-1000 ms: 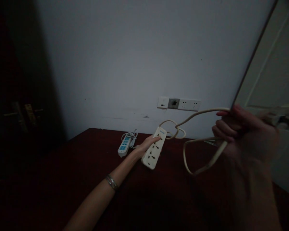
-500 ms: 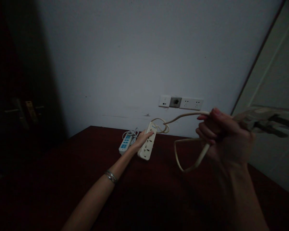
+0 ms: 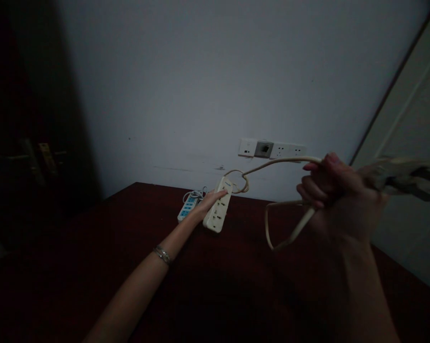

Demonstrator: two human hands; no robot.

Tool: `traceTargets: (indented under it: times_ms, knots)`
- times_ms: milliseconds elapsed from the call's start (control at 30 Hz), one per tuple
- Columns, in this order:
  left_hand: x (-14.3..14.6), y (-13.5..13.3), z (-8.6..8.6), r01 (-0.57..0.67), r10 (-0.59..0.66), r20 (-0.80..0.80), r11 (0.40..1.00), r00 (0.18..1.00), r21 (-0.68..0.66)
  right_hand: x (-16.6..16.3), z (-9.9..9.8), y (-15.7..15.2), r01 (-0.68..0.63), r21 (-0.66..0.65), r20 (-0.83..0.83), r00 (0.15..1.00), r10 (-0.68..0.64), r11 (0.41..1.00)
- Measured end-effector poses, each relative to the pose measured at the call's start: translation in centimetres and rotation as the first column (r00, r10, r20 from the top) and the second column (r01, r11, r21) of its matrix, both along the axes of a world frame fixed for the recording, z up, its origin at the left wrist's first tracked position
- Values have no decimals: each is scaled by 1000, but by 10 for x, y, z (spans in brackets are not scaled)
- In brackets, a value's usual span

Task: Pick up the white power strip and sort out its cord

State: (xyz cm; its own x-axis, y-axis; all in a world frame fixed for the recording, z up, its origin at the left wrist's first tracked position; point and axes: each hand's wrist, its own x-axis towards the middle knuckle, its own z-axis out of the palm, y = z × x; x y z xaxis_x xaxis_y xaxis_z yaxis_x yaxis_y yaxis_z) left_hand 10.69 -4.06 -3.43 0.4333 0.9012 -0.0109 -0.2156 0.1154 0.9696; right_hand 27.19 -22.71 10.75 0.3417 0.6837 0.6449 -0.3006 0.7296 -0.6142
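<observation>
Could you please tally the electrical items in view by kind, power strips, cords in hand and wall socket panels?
Power strips: 2, cream power strip, blue-faced power strip
Cords in hand: 1, cream cord
Wall socket panels: 1, wall socket panel
Total: 4

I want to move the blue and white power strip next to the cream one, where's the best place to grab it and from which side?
Probably grip the blue and white power strip across its long side edges near the middle, coming from above. It lies flat on the table, and its bundled cord sits at the far end. The left hand on the cream power strip crowds its right side, so approach from its left.
</observation>
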Motion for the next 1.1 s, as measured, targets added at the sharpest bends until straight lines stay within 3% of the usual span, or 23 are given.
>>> traceTargets:
  times_ms: [100,200,333,500,667,933,1100]
  knots:
    - [-2,-7,12,234,-214,103,937,971,-260,20,2,12,-10,5,-70,998,10,1000]
    - [-1,-13,22,355,-261,305,882,916,-311,37,0,24,-81,-71,-74,994,76,994]
    - [-1,-19,27,429,-284,492,879,823,-209,46,-9,40,-208,-269,-30,978,207,940]
    - [-8,-21,29,469,-368,477,877,798,-108,43,-21,54,-159,-422,165,955,248,893]
    - [-16,-35,41,545,-496,478,837,725,42,44,-32,57,-122,-559,357,857,371,820]
    - [-18,-51,46,545,-558,443,821,702,169,57,-48,67,-97,-582,518,721,460,808]
    - [-17,-56,44,473,-490,483,865,726,167,53,-43,66,-114,-562,440,798,413,819]
